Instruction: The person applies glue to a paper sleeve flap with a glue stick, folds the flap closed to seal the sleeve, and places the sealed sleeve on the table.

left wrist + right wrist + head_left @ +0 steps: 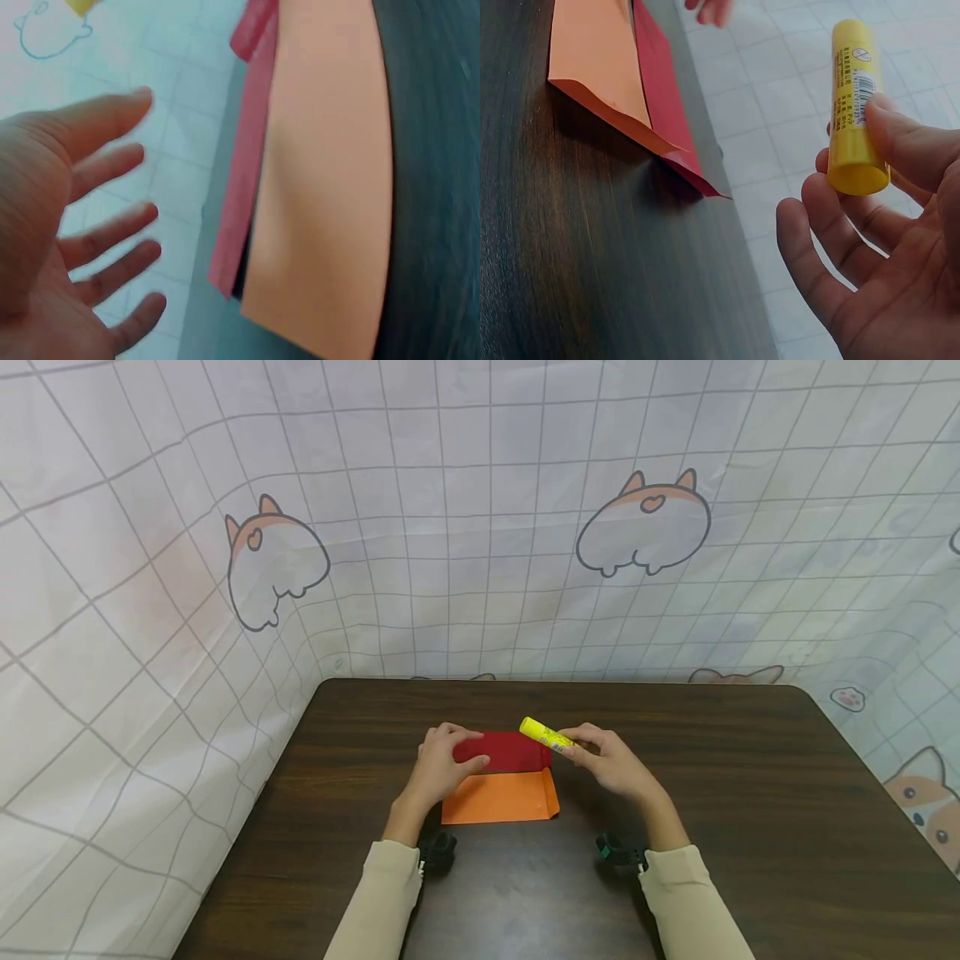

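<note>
My right hand (617,766) pinches a yellow glue stick (547,735) above the right ends of two papers; in the right wrist view the thumb presses the glue stick (853,105) near its barcode. A red paper (510,752) lies behind an orange paper (497,798), and both have raised flaps at their right ends. Over the red paper's left end hovers my left hand (441,762), fingers spread and slightly bent. The left wrist view shows nothing held in the left hand (75,217), with the orange paper (322,172) beside it.
A dark wooden table (712,777) lies under the papers. Behind it hangs a white grid-patterned cloth (465,527) with cartoon dogs. Dark devices are strapped at both wrists.
</note>
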A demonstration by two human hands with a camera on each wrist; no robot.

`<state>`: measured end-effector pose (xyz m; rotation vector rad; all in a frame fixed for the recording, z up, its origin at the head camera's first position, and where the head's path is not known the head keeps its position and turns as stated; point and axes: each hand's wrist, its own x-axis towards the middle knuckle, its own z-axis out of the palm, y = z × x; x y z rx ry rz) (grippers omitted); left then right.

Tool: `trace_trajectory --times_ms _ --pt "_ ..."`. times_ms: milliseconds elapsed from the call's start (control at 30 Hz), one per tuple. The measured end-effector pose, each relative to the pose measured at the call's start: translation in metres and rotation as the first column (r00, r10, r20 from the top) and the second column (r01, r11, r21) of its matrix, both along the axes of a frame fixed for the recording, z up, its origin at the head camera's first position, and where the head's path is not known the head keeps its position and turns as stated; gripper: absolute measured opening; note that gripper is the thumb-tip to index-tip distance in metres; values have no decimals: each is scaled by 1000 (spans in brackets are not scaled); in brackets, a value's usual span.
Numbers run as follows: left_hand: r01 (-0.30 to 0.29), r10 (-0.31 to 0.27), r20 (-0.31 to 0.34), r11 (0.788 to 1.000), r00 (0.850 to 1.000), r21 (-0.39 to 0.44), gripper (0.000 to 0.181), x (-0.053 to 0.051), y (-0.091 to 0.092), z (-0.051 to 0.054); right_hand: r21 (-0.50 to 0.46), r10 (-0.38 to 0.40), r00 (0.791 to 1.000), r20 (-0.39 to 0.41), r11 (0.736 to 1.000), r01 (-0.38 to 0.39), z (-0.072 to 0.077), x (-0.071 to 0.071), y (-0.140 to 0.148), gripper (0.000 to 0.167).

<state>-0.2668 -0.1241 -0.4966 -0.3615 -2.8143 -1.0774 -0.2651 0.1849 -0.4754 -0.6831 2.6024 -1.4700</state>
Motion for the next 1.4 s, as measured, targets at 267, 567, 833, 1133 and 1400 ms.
trace_trajectory --times_ms 267,567,833,1133,1400 --pt "84 -84 -12 970 996 230 44 4 13 11 14 15 1000 -17 1000 -15 0 0 -5 31" --pt "194 -185 -58 910 981 367 48 8 26 15 39 30 999 -34 999 -28 2 3 -13 28" --pt "211 -221 -21 895 975 394 47 11 34 13 50 36 999 -31 998 -35 3 5 -18 26" --pt "201 -219 7 906 976 374 41 13 36 15 45 22 1000 -7 999 -21 4 8 -23 25" --pt "189 -188 -36 917 982 351 38 12 35 15 18 -8 999 35 1000 7 6 9 -24 29"
